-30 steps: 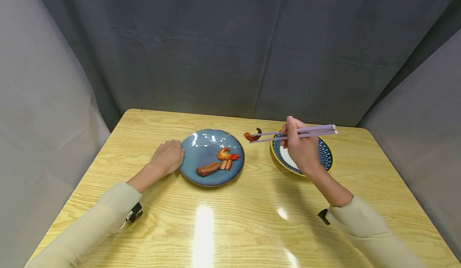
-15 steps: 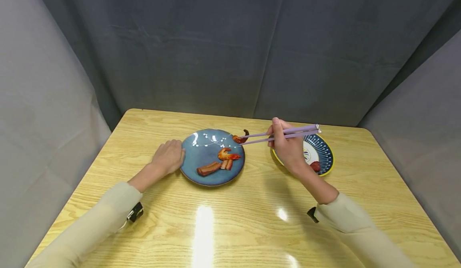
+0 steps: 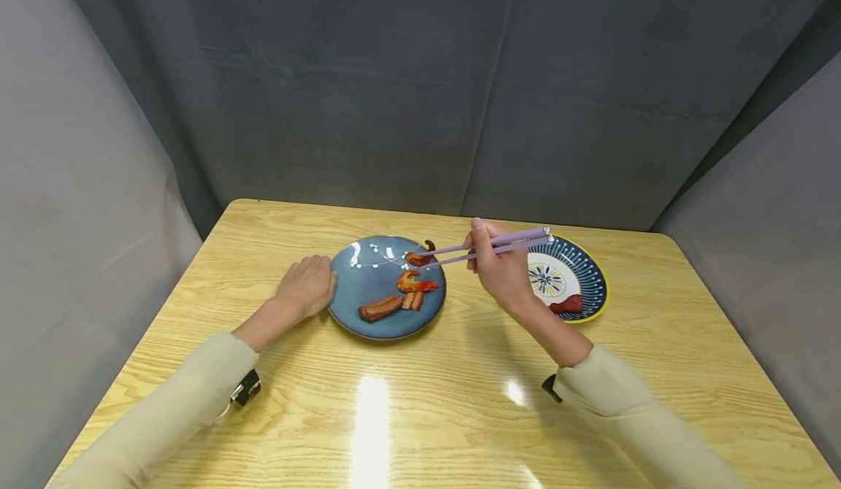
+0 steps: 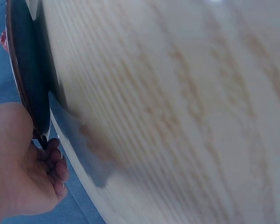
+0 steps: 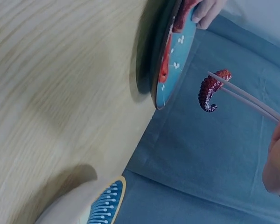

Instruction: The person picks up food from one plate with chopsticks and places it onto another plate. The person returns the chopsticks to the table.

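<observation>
My left hand (image 3: 305, 287) pinches the left rim of a round blue plate (image 3: 351, 281); in the left wrist view the thumb lies above the rim and the curled fingers below. On the plate are a shrimp (image 3: 409, 283), a brown meat piece (image 3: 379, 308) and a small striped meat piece (image 3: 412, 300). My right hand (image 3: 502, 270) holds a pair of lilac chopsticks (image 3: 522, 236). Between their tips is a dark red octopus tentacle (image 5: 207, 91) with a curled end. The right wrist view shows it raised above the plate's level, over the plate's right part.
To the right stands a dish (image 3: 594, 285) with a blue dotted band and yellow rim, partly behind my right hand. A dark red meat piece (image 3: 570, 303) lies in it. The wooden table (image 3: 434, 401) ends at a dark grey curtain (image 3: 368, 109).
My right hand has moved left with the chopsticks, bringing the octopus tentacle from beside the blue plate to over it. More of the dish on the right shows. My left hand has stayed in place.
</observation>
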Demonstrator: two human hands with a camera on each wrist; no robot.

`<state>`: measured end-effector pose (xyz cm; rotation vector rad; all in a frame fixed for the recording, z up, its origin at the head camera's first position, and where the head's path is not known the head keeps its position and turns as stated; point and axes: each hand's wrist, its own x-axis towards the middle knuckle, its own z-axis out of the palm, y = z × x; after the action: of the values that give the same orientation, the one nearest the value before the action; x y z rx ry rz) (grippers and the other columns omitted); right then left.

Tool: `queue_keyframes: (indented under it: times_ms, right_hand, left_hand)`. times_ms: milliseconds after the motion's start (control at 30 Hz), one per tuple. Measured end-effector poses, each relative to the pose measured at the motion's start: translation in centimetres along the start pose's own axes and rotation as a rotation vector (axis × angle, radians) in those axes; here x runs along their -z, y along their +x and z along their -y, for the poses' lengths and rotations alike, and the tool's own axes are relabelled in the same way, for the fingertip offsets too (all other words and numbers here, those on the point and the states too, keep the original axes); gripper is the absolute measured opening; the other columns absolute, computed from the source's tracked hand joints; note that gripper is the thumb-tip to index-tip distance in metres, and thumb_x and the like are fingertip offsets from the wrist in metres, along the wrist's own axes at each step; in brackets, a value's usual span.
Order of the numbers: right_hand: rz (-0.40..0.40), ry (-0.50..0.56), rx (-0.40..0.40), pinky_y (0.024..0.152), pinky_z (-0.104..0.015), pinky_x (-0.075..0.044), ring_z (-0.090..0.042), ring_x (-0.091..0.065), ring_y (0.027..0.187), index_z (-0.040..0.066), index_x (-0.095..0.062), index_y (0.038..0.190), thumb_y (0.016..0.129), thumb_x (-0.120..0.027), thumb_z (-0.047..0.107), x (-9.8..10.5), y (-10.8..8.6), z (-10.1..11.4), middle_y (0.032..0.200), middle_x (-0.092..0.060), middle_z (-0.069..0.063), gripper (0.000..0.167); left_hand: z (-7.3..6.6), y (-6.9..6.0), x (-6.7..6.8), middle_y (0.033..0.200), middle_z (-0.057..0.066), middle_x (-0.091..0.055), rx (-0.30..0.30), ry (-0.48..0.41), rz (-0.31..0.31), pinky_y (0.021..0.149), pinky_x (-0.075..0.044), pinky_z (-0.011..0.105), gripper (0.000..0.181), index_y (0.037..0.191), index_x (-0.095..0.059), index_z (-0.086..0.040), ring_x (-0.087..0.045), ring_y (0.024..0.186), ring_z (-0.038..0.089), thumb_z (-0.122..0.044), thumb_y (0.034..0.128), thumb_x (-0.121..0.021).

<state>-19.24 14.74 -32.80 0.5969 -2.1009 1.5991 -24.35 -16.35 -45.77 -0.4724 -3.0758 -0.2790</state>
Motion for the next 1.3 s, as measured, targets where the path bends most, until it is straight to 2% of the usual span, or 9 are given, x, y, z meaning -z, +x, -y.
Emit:
queue_keyframes:
  times_ms: [67,200,300,367,467,633,767,1033,1300]
  right_hand:
    - [0.018,0.003,-0.001,0.042,-0.018,-0.038,-0.037,-0.050,0.044,-0.007,-0.059,0.069,0.104,-0.047,0.002,-0.3,-0.1,-0.1,0.054,-0.053,-0.025,0.038]
    - [0.049,-0.010,-0.001,0.041,-0.019,-0.036,-0.028,-0.052,0.044,-0.005,-0.060,0.070,0.103,-0.048,0.002,-1.0,-0.2,-0.6,0.054,-0.054,-0.021,0.037]
    - [0.075,-0.012,0.003,0.041,-0.019,-0.036,-0.015,-0.052,0.045,-0.005,-0.060,0.070,0.103,-0.049,0.001,-1.5,-0.3,-1.0,0.053,-0.055,-0.013,0.036]
    - [0.091,-0.007,-0.003,0.041,-0.019,-0.037,-0.013,-0.052,0.045,-0.005,-0.060,0.070,0.103,-0.049,0.000,-1.7,-0.4,-1.4,0.055,-0.056,-0.008,0.035]
    - [0.107,-0.002,-0.035,0.043,-0.018,-0.038,-0.005,-0.051,0.047,-0.006,-0.061,0.070,0.102,-0.050,0.000,-2.1,-0.4,-1.8,0.058,-0.058,-0.012,0.035]
    - [0.125,-0.016,-0.087,0.045,-0.018,-0.039,-0.012,-0.052,0.048,-0.006,-0.062,0.072,0.103,-0.051,0.002,-2.6,-0.4,-2.4,0.061,-0.057,-0.023,0.034]
    - [0.134,-0.024,-0.091,0.046,-0.019,-0.038,-0.023,-0.052,0.048,-0.005,-0.062,0.072,0.102,-0.053,0.002,-2.9,-0.3,-2.7,0.060,-0.055,-0.016,0.032]
    - [0.184,-0.004,-0.069,0.046,-0.021,-0.031,-0.010,-0.044,0.049,-0.003,-0.059,0.070,0.102,-0.052,0.002,-3.5,-0.1,-3.1,0.057,-0.050,-0.020,0.033]
    - [0.222,0.013,-0.019,0.046,-0.022,-0.034,-0.011,-0.045,0.049,-0.002,-0.058,0.070,0.101,-0.052,-0.001,-3.9,0.0,-3.1,0.057,-0.051,-0.016,0.032]
  left_hand:
    - [0.0,0.0,0.0,0.081,0.010,-0.047,0.001,0.001,0.001,0.071,-0.043,0.044,0.027,0.094,-0.051,0.000,-0.050,0.078,0.029,-0.021,0.1058,-0.040]
    - [-0.1,0.0,0.1,0.082,0.010,-0.048,0.011,-0.005,0.011,0.073,-0.043,0.044,0.027,0.096,-0.052,0.000,-0.050,0.080,0.029,-0.021,0.1059,-0.040]
    - [-0.2,0.0,0.1,0.083,0.010,-0.049,0.017,-0.016,0.017,0.073,-0.043,0.044,0.026,0.097,-0.052,0.000,-0.050,0.081,0.029,-0.021,0.1058,-0.040]
    - [-0.2,0.0,0.0,0.083,0.010,-0.049,0.017,-0.023,0.018,0.073,-0.043,0.043,0.026,0.097,-0.053,0.000,-0.050,0.081,0.028,-0.021,0.1057,-0.040]
    - [-0.3,0.0,0.1,0.083,0.010,-0.049,0.012,-0.022,0.013,0.073,-0.043,0.043,0.027,0.097,-0.053,0.000,-0.051,0.081,0.028,-0.022,0.1057,-0.041]
    - [-0.3,0.0,0.1,0.082,0.010,-0.049,0.012,-0.014,0.006,0.072,-0.044,0.043,0.027,0.096,-0.053,0.000,-0.051,0.080,0.028,-0.022,0.1057,-0.041]
    - [-0.2,-0.1,0.1,0.081,0.010,-0.048,0.016,-0.013,0.005,0.071,-0.043,0.043,0.027,0.095,-0.053,0.000,-0.050,0.078,0.028,-0.021,0.1056,-0.041]
    - [-0.2,-0.1,0.2,0.081,0.010,-0.048,0.018,-0.014,-0.001,0.071,-0.043,0.044,0.027,0.094,-0.052,0.000,-0.050,0.078,0.028,-0.021,0.1054,-0.041]
    - [-0.2,-0.1,0.1,0.081,0.010,-0.048,0.025,-0.020,-0.005,0.072,-0.043,0.044,0.027,0.094,-0.052,0.000,-0.050,0.079,0.029,-0.021,0.1056,-0.041]
